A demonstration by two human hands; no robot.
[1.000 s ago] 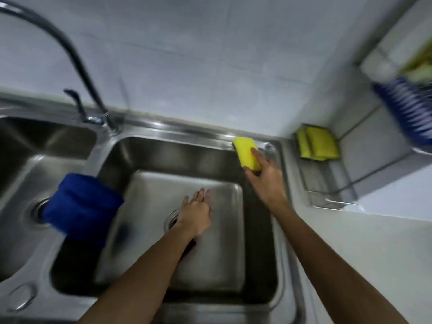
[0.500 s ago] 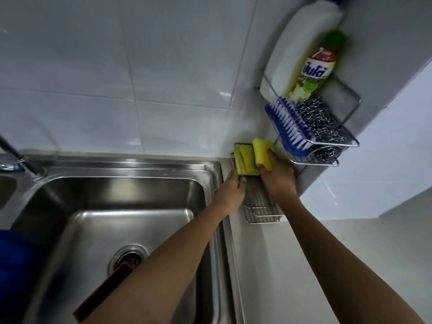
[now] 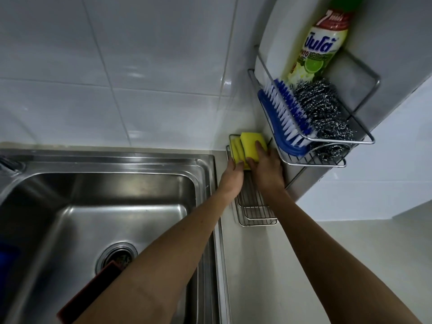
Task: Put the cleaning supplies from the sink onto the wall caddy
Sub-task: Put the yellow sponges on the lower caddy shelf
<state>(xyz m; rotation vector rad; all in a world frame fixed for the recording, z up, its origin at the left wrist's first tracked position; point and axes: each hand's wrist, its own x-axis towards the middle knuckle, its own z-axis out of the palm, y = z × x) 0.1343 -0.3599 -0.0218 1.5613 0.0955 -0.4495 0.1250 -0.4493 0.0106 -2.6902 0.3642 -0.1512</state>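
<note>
Pinches yellow sponge (image 3: 250,141) in right grip (image 3: 266,170) over caddy shelf (image 3: 257,215). Touches other sponges (image 3: 235,151) just left with left grip (image 3: 231,177); cannot tell if curled.

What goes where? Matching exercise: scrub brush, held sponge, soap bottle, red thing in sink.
1. blue plastic bristled scrub brush
2. yellow rectangular foam sponge
3. green-capped plastic soap bottle
4. dark red flat object

A. steel sink basin, beside the drain
B. upright at back of upper wire shelf
C. lower wire shelf, gripped by right hand
D. along upper wire shelf's front rail

Pairs: 1-D, 2-C, 3-B, 4-A
</note>
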